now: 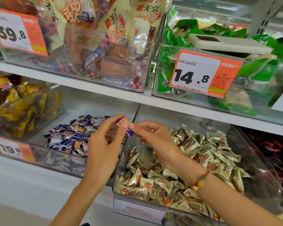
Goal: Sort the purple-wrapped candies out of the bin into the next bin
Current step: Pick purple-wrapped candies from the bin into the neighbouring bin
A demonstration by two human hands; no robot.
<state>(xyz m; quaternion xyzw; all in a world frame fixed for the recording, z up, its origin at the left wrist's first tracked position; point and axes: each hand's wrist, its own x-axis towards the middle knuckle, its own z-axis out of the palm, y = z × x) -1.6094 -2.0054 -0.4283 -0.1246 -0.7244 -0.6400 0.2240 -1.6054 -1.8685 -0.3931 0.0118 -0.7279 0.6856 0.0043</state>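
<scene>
Both hands, left (104, 142) and right (151, 132), pinch one small purple-wrapped candy (123, 123) above the divider; next, drop it at nine o'clock into the clear plastic bin of purple candies (39, 142).

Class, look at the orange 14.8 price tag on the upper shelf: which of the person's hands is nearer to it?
Right. The right hand is below the 14.8 price tag, slightly to its left; the left hand sits farther left, over the purple candies' bin.
</scene>
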